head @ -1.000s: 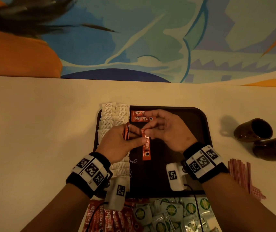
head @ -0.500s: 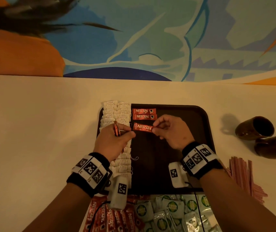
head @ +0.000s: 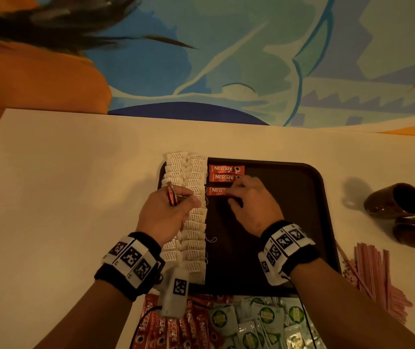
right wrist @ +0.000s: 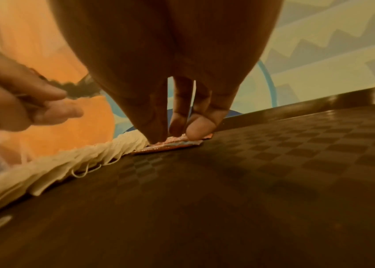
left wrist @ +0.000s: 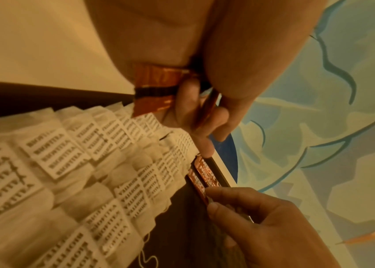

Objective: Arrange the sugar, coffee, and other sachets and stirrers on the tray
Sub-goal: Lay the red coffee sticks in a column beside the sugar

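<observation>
A dark tray (head: pixel 302 187) lies mid-table. White tea bags (head: pixel 193 222) fill its left side in two overlapping columns. Two red coffee sachets (head: pixel 225 173) lie flat at the tray's top. A third red sachet (head: pixel 217 191) lies just below them, and my right hand (head: pixel 249 200) pinches its right end against the tray (right wrist: pixel 273 163), fingertips (right wrist: pixel 199 131) down on the sachet (right wrist: pixel 172 144). My left hand (head: pixel 168 212) hovers over the tea bags (left wrist: pixel 90 163) and grips a small bunch of red sachets (head: pixel 171 196), seen as sachets (left wrist: pixel 156 87) in the left wrist view.
Loose red coffee sachets (head: pixel 176 328) and green-labelled sachets (head: pixel 259 323) are heaped at the table's near edge. Pink stirrers (head: pixel 372 273) lie right of the tray. Two dark cups (head: pixel 395 202) rest on their sides at the far right.
My right hand turned the red sachet from hanging upright to level, carried it up and laid it on the tray under the two others. My left hand shifted left over the tea bags.
</observation>
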### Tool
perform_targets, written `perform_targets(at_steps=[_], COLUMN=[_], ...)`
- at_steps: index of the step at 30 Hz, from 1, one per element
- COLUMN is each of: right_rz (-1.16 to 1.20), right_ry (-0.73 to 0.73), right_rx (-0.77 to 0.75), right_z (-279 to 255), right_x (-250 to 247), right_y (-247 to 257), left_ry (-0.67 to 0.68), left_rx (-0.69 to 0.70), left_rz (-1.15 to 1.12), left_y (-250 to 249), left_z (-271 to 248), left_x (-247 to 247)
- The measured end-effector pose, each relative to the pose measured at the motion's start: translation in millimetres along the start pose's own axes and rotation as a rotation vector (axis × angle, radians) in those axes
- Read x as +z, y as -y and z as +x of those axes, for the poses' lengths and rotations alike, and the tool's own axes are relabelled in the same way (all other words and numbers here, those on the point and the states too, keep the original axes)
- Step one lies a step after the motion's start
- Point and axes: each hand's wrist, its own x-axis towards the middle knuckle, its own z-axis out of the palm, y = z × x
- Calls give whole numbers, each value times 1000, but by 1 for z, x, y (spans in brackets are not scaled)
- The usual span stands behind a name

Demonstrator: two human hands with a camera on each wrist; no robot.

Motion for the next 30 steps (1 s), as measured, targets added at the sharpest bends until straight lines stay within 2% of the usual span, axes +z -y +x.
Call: perform_targets(at_steps=[3,11,23,27,30], right_rz=[-31,-22,19,75,109], right_ry=[44,24,23,-81,-70], right_rx=[22,69,52,180,278], right_z=[1,6,8,11,13], right_x=[1,-2,-1,-3,-5], right_y=[-2,-4,-6,-12,-16], left_ry=[10,23,56,66,68], left_rx=[3,12,6,9,3], left_rz=[17,50,51,70,68], left_y=[0,-1,-1,0,1], left_z=[-1,0,0,1,0], left_x=[0,1,3,3,3])
